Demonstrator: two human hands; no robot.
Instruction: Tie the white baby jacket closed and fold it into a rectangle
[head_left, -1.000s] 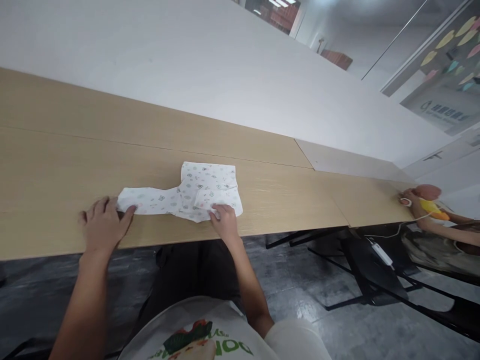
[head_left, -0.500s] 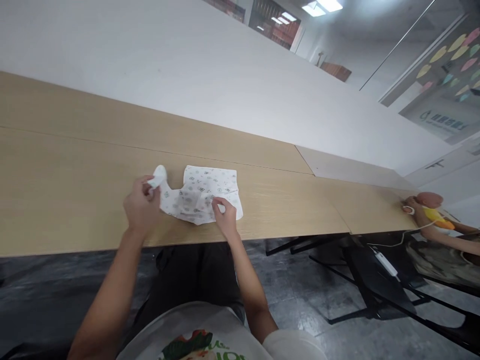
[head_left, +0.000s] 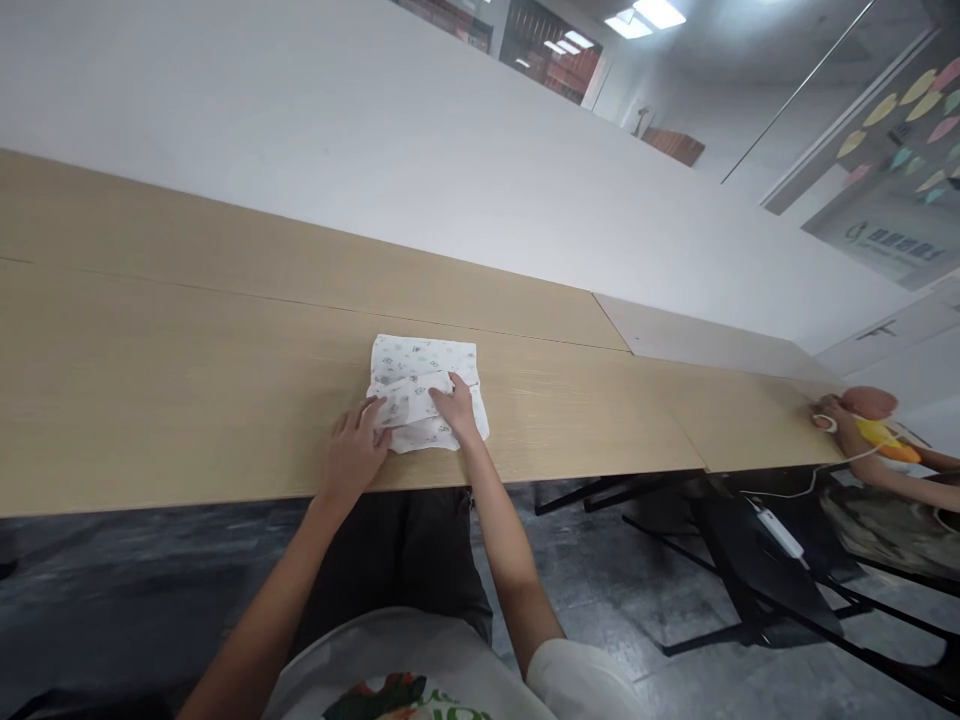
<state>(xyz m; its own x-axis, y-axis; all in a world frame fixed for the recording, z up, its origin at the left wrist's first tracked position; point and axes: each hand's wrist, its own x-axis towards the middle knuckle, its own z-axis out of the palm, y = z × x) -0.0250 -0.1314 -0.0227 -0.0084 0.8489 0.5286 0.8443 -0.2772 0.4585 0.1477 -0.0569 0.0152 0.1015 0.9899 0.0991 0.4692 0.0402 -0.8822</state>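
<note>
A small white baby garment (head_left: 424,353) with a scattered dark print lies on the wooden table in front of me. One long part of it is folded across the body as a band. My left hand (head_left: 356,445) grips the left edge of that fold, fingers on top and thumb nearer the table's front. On the right side of the band rests my right hand (head_left: 456,408), thumb and forefinger apart, touching the cloth. Both hands cover parts of the garment, so its full outline is hidden.
The table (head_left: 187,390) runs along a white wall (head_left: 300,140). At the far right another person's arms (head_left: 892,475) are on the table near a yellow and orange item (head_left: 881,438). A black chair (head_left: 750,560) bearing a white power strip (head_left: 780,533) stands below.
My left hand has moved right, bringing the garment's left part over onto its body. My right hand has gone from a pinch to spread fingers, a little farther up the cloth.
</note>
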